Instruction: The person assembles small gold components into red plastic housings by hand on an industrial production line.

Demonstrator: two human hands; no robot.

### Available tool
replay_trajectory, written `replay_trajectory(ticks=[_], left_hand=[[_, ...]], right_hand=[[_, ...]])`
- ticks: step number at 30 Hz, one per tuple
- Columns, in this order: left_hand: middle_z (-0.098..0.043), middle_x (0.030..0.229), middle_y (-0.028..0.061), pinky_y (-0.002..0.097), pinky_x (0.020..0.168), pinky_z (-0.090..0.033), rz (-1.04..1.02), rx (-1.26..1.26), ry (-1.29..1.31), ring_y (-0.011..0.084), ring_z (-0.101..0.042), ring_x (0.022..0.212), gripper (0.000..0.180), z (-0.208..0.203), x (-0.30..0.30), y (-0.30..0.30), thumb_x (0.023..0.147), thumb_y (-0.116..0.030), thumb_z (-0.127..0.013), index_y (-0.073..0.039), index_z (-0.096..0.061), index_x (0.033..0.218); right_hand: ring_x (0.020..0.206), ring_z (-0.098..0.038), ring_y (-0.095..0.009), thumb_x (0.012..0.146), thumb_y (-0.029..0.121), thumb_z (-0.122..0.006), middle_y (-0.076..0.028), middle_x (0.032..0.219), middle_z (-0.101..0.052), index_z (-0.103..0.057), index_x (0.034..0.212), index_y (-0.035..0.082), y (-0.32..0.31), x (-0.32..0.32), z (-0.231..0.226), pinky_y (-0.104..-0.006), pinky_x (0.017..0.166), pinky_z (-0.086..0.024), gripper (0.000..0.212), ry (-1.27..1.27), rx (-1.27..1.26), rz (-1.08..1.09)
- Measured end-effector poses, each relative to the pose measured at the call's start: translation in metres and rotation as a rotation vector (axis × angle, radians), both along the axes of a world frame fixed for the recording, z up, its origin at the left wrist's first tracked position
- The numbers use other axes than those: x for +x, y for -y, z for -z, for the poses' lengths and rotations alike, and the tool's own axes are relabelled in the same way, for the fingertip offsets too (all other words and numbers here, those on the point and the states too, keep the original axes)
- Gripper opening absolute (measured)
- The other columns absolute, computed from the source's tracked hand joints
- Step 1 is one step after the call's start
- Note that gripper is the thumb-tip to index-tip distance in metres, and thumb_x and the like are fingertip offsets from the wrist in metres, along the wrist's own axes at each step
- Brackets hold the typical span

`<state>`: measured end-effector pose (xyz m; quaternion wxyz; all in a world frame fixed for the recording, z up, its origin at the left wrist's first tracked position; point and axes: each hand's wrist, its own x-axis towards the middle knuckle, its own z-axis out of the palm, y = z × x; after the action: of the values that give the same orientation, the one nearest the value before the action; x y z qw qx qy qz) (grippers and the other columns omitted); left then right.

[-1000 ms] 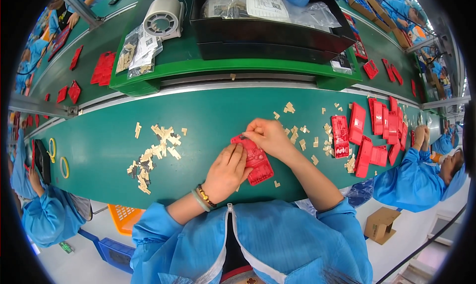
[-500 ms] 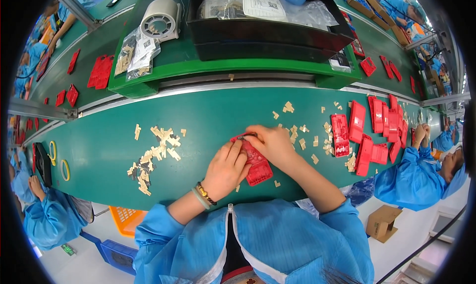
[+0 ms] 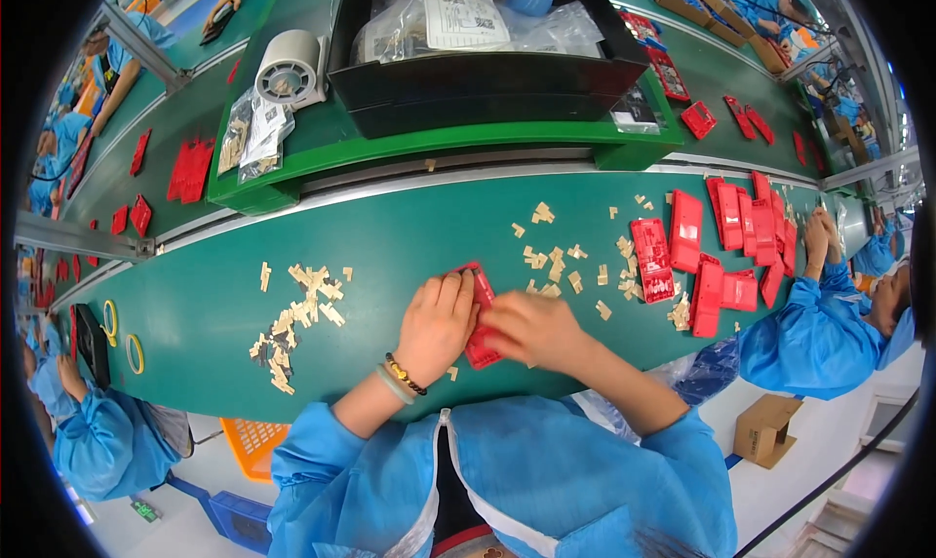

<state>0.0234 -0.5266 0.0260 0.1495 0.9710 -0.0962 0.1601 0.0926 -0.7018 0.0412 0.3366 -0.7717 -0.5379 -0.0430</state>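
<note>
A red plastic shell (image 3: 481, 354) with moulded detail lies tilted on the green bench in front of me, largely covered by both hands. My left hand (image 3: 436, 316) is wrapped over its left side and grips it. Over its right side is my right hand (image 3: 531, 326), its bent fingers smeared by motion, so whether they pinch anything is not visible. Small cream-coloured cut pieces (image 3: 310, 295) lie in a loose heap to the left, some dark bits among them. More cream pieces (image 3: 556, 264) are scattered right of my hands.
Several red shells (image 3: 685, 231) lie in overlapping rows at the right. Two yellow tape rings (image 3: 135, 355) are at the far left. A black bin (image 3: 487, 85) of bagged parts and a small white fan (image 3: 291, 68) stand on the green raised shelf (image 3: 409, 141). Co-workers sit on both sides.
My right hand has moved down from the shell's top end to its right side and blurs. The shell has turned more upright beneath my left hand. The whole view has shifted slightly.
</note>
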Motion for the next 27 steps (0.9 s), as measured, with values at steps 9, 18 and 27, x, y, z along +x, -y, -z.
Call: replay_trajectory(ticks=[9,18,27], left_hand=[[-0.051,0.092,0.0118,0.0367,0.073,-0.046,-0.022,-0.014,-0.014,0.0265,-0.050,0.084,0.041,0.005,0.014,0.006,0.079,-0.014,-0.062,0.008,-0.056,0.114],[-0.051,0.092,0.0122,0.0381,0.075,-0.044,0.052,0.092,-0.016,0.0269,-0.049,0.084,0.046,-0.002,0.014,-0.002,0.078,-0.013,-0.064,0.008,-0.055,0.117],[-0.036,0.136,0.0234,0.0461,0.105,-0.029,-0.235,-0.330,-0.126,0.0409,-0.037,0.124,0.065,-0.038,-0.010,-0.064,0.083,-0.005,-0.059,-0.001,-0.032,0.141]], right_hand=[[0.083,-0.055,-0.016,0.076,0.027,-0.067,-0.002,0.108,-0.054,-0.062,0.094,0.014,0.018,-0.012,0.014,-0.0288,0.071,-0.049,0.024,0.020,-0.166,-0.140],[0.084,-0.055,-0.016,0.079,0.033,-0.062,-0.003,0.109,-0.055,-0.060,0.091,0.013,0.020,-0.014,0.021,-0.0296,0.068,-0.045,0.023,0.170,-0.103,-0.152],[0.068,-0.054,-0.020,0.071,0.014,-0.058,-0.006,0.077,-0.048,-0.054,0.075,0.009,-0.052,0.082,0.007,-0.0298,0.052,-0.045,0.007,0.424,0.060,0.241]])
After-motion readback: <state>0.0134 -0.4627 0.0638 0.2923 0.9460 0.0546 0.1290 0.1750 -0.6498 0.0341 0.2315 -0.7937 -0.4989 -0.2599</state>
